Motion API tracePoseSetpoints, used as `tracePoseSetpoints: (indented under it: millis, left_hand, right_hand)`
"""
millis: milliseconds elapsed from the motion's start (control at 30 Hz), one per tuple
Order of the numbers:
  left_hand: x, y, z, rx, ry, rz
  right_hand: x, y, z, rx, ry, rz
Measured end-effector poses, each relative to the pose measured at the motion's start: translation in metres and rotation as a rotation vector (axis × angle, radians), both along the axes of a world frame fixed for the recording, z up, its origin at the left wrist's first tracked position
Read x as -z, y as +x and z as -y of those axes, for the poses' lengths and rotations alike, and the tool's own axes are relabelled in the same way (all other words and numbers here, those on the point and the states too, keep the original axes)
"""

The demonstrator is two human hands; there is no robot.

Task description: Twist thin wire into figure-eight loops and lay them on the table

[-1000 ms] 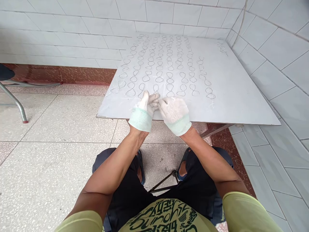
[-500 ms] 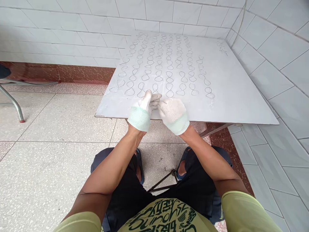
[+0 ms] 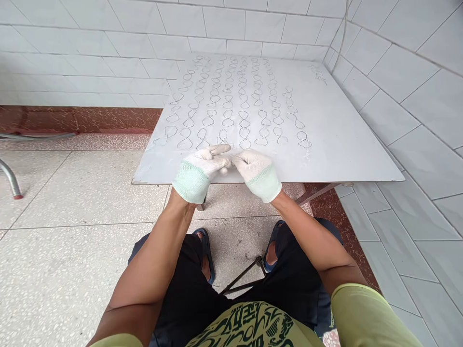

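Note:
My left hand, in a white glove with a mint cuff, is over the front edge of a white board. Its thumb and a fingertip are pressed together, the index finger stretched above them. Close against it, my right hand, gloved the same way, pinches at the left fingertips. Whatever sits between the fingers is too small to make out. Just beyond my hands lie rows of thin dark figure-eight loops, perhaps wire or thread. One loop is partly hidden behind my left fingers.
A small tangle of thin strands lies near the board's far right corner. Tiled walls border the board behind and at right. A metal chair leg stands on the speckled floor at left. Dark metal bars show between my feet.
My view has shifted slightly, moving the board left in the picture. The left hand has turned, its index finger now pointing right, and both hands' fingertips have come closer together in a pinch.

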State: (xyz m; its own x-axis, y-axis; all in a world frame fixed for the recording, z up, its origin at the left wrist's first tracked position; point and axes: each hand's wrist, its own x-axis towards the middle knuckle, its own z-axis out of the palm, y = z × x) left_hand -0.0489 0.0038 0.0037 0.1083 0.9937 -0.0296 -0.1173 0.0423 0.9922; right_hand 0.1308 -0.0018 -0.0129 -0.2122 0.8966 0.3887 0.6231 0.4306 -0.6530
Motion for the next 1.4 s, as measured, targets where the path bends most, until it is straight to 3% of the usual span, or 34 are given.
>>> tracePoseSetpoints:
  millis: [167,367,500,600,933,1400]
  left_hand:
    - [0.006,-0.006,-0.007,0.115,-0.086,0.107]
    - [0.006,-0.013,-0.008,0.101,-0.026,-0.084]
    - [0.005,-0.016,-0.006,0.128,-0.029,-0.033]
    - [0.004,-0.015,-0.004,0.059,-0.003,0.023]
    - [0.0,-0.003,0.004,-0.047,-0.028,0.148]
    - [-0.001,0.003,0.004,-0.094,0.025,0.092]
  right_hand:
    - [-0.012,0.002,0.006,-0.024,-0.126,-0.13]
    - [-0.008,0.003,0.002,-0.101,-0.26,-0.325]
    - [-0.006,0.0,0.002,-0.155,-0.405,-0.43]
    - [-0.006,-0.001,0.003,-0.19,-0.457,-0.48]
    - [-0.009,-0.003,0.004,-0.112,-0.36,-0.281]
    - [-0.013,-0.007,0.008,-0.113,-0.38,-0.377]
